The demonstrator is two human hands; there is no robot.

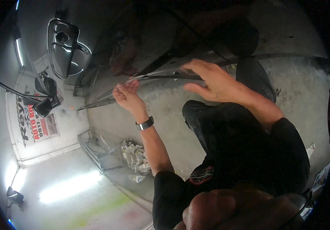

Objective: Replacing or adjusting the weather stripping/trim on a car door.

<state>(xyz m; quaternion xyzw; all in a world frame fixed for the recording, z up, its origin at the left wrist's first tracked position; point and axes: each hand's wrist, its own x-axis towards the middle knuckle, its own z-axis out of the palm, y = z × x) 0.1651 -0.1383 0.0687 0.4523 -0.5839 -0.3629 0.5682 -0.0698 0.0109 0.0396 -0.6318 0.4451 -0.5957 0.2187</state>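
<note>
My left hand (128, 96) pinches a thin, translucent strip (159, 72) running along the lower edge of a glossy black car panel (149, 34). To its right, my right hand (211, 82) has its fingertips on that strip, thumb stretched out apart below. The strip and a darker trim piece taper away toward the far left. Dark reflections of my arms show in the panel. A chrome-rimmed door handle (69, 51) is higher up at the left.
A printed banner (50, 124) hangs on the white wall, near black parts (48, 92) on the left. A metal frame (96, 155) and crumpled paper (134, 155) lie beside me on the concrete floor (172, 130). My bent leg is below my right hand.
</note>
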